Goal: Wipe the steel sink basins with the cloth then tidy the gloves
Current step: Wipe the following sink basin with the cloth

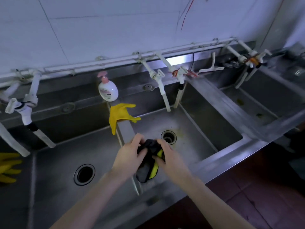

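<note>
Over the divider between two steel sink basins (189,123), the left hand (127,157) and right hand (170,158) both clutch a dark cloth (146,169), apparently yellow-edged. One yellow glove (121,115) drapes over the divider near the soap bottle (108,90); another (8,167) lies far left.

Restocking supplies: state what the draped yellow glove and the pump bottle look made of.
Draped yellow glove: likely rubber or latex, matte; it hangs limp over the steel divider. White pump bottle with pink top: apparently glossy plastic, showing a soft highlight.

Commercial kitchen wash area: row of steel sink basins (189,123) w/ wall-fed taps (160,83), tiled wall (99,30)
</note>
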### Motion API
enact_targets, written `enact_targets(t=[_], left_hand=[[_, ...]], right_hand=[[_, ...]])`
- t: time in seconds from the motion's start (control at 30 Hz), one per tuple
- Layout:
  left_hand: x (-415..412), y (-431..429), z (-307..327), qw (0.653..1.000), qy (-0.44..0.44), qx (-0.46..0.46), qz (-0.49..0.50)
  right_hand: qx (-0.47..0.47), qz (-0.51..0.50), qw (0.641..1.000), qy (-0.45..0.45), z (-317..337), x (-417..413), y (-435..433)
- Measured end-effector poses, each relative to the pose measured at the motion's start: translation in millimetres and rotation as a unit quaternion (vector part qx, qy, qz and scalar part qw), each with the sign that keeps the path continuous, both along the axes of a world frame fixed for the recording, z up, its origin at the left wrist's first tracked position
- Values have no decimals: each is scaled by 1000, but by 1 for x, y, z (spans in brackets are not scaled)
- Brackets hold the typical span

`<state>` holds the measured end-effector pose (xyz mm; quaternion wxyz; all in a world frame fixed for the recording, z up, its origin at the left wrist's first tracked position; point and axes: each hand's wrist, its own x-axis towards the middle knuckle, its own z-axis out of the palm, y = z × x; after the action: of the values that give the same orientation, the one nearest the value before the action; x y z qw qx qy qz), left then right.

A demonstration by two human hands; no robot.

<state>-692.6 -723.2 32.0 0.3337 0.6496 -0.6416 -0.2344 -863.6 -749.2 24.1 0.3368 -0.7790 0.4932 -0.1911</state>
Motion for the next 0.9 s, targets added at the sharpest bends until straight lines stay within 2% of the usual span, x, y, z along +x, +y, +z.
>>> enact_targets(t=[0.13, 0.33, 0.57, 0.7, 0.9], left_hand=[[-43, -22, 1, 1000, 16, 21, -4], [-88, -51, -15, 997, -15, 72, -32], [-108, -89, -45, 994, -41, 86, -48], [-107, -114, -73, 985, -83, 125, -90], [-100, -146, -133, 969, -75, 216, -93]], right_hand=[[-34, 28, 999, 17, 4, -51, -29], [-40, 97, 992, 67, -7, -128, -78], [-26, 96, 991, 92, -43, -151, -127], [38, 94, 991, 93, -72, -150, -149], [141, 105, 977, 117, -133, -136, -186]])
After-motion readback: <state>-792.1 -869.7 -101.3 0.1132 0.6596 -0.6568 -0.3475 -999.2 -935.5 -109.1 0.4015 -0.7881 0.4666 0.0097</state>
